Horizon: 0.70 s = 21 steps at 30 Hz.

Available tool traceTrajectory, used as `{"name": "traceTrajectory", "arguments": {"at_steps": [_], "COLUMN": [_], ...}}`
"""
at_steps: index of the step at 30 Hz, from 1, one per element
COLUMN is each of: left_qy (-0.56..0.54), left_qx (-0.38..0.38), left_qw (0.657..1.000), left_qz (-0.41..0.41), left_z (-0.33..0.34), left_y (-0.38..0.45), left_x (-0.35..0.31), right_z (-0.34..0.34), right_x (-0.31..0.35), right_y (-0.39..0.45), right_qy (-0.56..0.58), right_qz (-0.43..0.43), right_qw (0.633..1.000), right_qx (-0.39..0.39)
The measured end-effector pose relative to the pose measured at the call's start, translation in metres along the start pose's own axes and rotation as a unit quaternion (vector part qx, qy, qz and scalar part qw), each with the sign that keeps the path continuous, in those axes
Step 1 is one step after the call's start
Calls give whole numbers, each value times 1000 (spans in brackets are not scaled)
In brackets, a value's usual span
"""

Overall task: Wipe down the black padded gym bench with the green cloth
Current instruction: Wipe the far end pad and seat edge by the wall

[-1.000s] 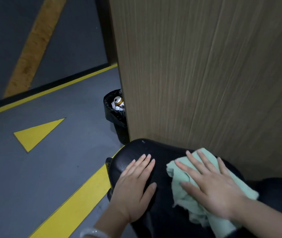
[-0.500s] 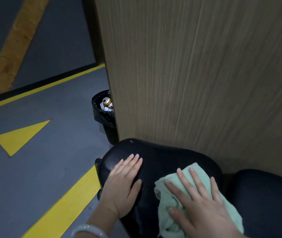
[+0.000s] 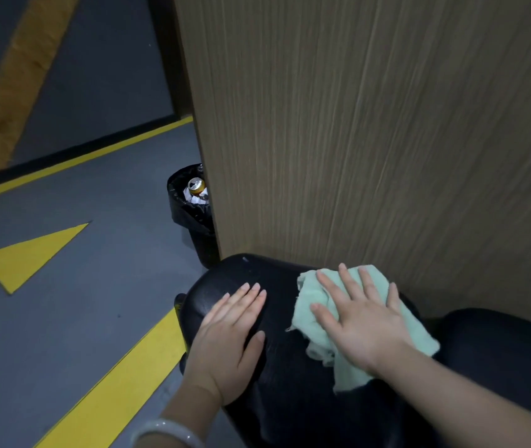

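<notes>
- Nearest you, a pale bangle [image 3: 167,433] sits on your left wrist at the bottom edge of the view.
- Your left hand [image 3: 228,341] lies flat, palm down and fingers together, on the left part of the black padded bench [image 3: 286,392]; it grips nothing.
- Your right hand [image 3: 362,321] presses flat with fingers spread on the green cloth [image 3: 309,315], pinning it to the bench top rather than clutching it.
- The cloth is crumpled on the upper right of the pad, just beside the wooden panel [image 3: 370,124], with a ragged corner trailing back under your wrist.
- A second black pad [image 3: 509,357] sits to the right, set apart by a gap.
- Left of the bench, the grey floor [image 3: 63,318] carries a yellow stripe [image 3: 122,383] and a yellow triangle [image 3: 28,253].
- Farther off, a black-lined bin [image 3: 189,211] stands against the panel's edge, a can [image 3: 195,185] on top of its rubbish.
</notes>
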<state>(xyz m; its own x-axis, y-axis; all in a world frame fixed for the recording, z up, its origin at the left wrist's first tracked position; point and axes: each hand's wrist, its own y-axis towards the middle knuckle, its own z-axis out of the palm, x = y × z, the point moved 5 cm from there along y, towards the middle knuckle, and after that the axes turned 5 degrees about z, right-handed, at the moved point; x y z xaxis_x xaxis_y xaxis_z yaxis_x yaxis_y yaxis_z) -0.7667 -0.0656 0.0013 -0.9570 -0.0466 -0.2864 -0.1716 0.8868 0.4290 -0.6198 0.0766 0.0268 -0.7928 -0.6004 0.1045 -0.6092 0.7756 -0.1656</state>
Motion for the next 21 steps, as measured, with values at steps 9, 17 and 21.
{"name": "traceTrajectory", "arguments": {"at_steps": [9, 17, 21], "left_qy": [8, 11, 8], "left_qx": [14, 7, 5], "left_qw": [1000, 1000, 1000], "left_qz": [-3, -2, -4], "left_z": [2, 4, 2], "left_y": [-1, -2, -1], "left_x": [2, 5, 3], "right_z": [28, 2, -2], "right_x": [7, -25, -21], "right_y": [-90, 6, 25], "right_qy": [13, 33, 37], "right_qz": [-81, -30, 31], "right_qw": [996, 999, 999], "right_qx": [-35, -9, 10]}}
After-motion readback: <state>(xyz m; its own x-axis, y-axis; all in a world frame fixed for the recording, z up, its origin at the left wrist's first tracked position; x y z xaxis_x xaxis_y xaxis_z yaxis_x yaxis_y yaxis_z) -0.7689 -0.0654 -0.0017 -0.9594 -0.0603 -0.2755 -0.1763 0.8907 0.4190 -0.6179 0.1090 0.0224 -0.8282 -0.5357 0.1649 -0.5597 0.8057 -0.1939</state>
